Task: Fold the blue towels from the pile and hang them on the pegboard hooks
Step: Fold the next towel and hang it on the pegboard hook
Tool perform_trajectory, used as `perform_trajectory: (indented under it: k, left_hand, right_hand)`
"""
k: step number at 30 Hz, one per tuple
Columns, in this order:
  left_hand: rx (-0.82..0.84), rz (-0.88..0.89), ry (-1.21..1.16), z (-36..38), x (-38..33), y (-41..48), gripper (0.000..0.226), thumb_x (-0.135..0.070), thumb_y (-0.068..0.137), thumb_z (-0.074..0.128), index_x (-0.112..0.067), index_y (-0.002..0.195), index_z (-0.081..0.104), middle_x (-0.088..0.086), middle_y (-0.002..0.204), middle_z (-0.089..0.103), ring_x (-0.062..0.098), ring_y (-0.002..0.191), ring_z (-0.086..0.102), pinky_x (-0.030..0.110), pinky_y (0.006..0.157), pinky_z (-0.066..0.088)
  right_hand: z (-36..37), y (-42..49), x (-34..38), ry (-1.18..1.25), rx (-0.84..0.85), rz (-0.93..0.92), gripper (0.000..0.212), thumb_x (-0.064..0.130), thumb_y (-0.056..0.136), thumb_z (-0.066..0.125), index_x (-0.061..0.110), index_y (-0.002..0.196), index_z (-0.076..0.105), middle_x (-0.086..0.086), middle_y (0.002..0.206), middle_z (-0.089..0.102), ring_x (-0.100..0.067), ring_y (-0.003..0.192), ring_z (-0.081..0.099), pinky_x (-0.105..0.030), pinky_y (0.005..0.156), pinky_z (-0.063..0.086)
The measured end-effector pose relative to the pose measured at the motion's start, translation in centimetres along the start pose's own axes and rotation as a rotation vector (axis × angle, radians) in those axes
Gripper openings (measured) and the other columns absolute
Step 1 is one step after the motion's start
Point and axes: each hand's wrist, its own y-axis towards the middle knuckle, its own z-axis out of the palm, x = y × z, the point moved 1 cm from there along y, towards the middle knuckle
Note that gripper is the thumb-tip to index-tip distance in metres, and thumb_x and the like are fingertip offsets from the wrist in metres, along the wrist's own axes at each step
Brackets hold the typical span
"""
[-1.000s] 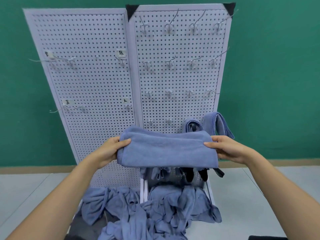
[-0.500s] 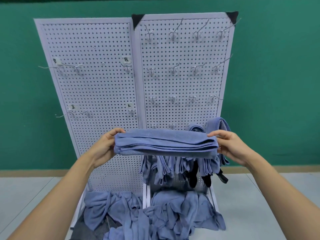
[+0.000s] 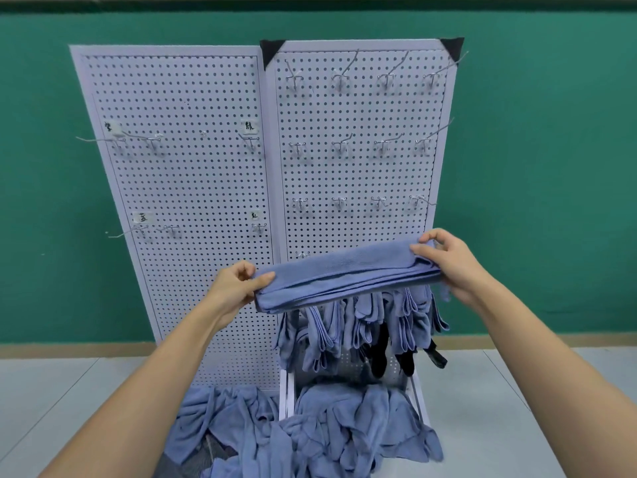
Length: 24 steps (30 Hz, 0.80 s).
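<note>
We hold a folded blue towel (image 3: pixel 344 277) stretched between both hands, in the air in front of the lower part of the right pegboard (image 3: pixel 358 174). Our left hand (image 3: pixel 234 288) pinches its left end, thumb on top and fingers curled beneath. Our right hand (image 3: pixel 451 267) grasps the right end the same way, a little higher, so the towel slants up to the right. Its layered long edge faces us.

Just below it, a row of folded towels (image 3: pixel 344 326) hangs from the board, their tops hidden behind the held one. Above, three rows of bare hooks (image 3: pixel 339 203) stick out of the right board, with open room in front of them. The left pegboard (image 3: pixel 193 188) stands edge to edge with the right one and carries a few long hooks and small labels. The loose pile of towels (image 3: pixel 310 432) lies crumpled at the foot of both boards, spilling over their base edges.
</note>
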Motion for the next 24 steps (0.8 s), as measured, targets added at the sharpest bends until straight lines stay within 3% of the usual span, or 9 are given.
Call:
perform_trajectory:
  k: [4,6,11,14,16,20,22,24]
  left_hand:
    - [0.006,-0.112,0.180,1.0,1.5,0.0,0.023,0.010,0.079,0.069,-0.008,0.081,0.054,0.012,0.086,0.056,0.022,0.073,0.058,0.028,0.063,0.052]
    - [0.012,-0.172,0.257,1.8,2.4,-0.1,0.024,0.013,0.081,0.064,-0.007,0.092,0.059,0.014,0.102,0.057,0.023,0.084,0.060,0.032,0.074,0.056]
    - [-0.001,0.026,0.260,6.5,2.0,-2.0,0.010,-0.016,0.096,0.056,-0.019,0.103,0.062,0.002,0.112,0.063,0.015,0.107,0.059,0.034,0.098,0.048]
    - [0.062,0.120,0.175,10.4,1.3,-3.5,0.029,-0.041,0.099,0.043,-0.022,0.116,0.057,-0.008,0.117,0.059,0.010,0.115,0.055,0.030,0.101,0.043]
    - [0.092,0.150,0.145,12.6,1.2,-4.4,0.042,-0.047,0.098,0.041,-0.021,0.130,0.049,-0.012,0.124,0.052,0.007,0.120,0.048,0.025,0.100,0.036]
    - [0.067,0.205,0.174,14.9,2.5,-5.1,0.078,-0.054,0.078,0.069,-0.026,0.141,0.033,-0.015,0.136,0.042,0.004,0.124,0.041,0.028,0.103,0.037]
    - [-0.032,0.245,0.308,15.1,3.3,-4.9,0.087,-0.047,0.073,0.077,-0.029,0.142,0.028,-0.021,0.133,0.034,0.000,0.120,0.035,0.029,0.104,0.035]
    - [-0.143,0.311,0.403,14.9,3.8,-4.4,0.075,-0.026,0.079,0.074,-0.027,0.141,0.032,-0.019,0.131,0.036,0.001,0.119,0.036,0.028,0.103,0.037]
  right_hand:
    - [0.6,0.0,3.3,0.123,0.027,0.026,0.017,0.004,0.092,0.054,0.020,0.090,0.061,-0.002,0.072,0.057,-0.007,0.051,0.054,-0.021,0.046,0.047]
    - [1.5,0.0,4.8,0.141,0.065,0.037,0.017,0.005,0.093,0.052,0.018,0.094,0.062,-0.001,0.074,0.058,-0.008,0.054,0.054,-0.022,0.049,0.049]
    - [4.7,0.1,6.0,0.049,0.134,0.057,0.011,0.008,0.093,0.056,0.016,0.097,0.062,-0.004,0.082,0.060,-0.011,0.057,0.056,-0.021,0.048,0.049]
    - [6.3,-0.1,5.5,0.019,0.111,0.057,0.013,0.009,0.093,0.057,0.012,0.105,0.060,-0.006,0.084,0.060,-0.011,0.056,0.056,-0.019,0.044,0.045]
    - [6.8,-0.2,5.3,0.050,0.077,0.048,0.013,0.010,0.093,0.058,0.010,0.106,0.060,-0.006,0.085,0.060,-0.013,0.061,0.056,-0.020,0.043,0.045]
    - [7.0,-0.2,5.2,0.166,0.057,0.059,0.004,0.010,0.094,0.058,0.013,0.092,0.059,-0.003,0.080,0.060,-0.012,0.059,0.057,-0.023,0.052,0.050]
    - [7.1,-0.3,5.3,0.245,0.050,0.081,0.004,0.010,0.094,0.057,0.012,0.091,0.057,-0.004,0.079,0.060,-0.013,0.059,0.058,-0.023,0.053,0.052]
    - [6.9,-0.3,5.2,0.325,0.035,0.100,0.002,0.009,0.095,0.056,0.010,0.094,0.057,-0.004,0.079,0.060,-0.015,0.061,0.058,-0.022,0.053,0.053]
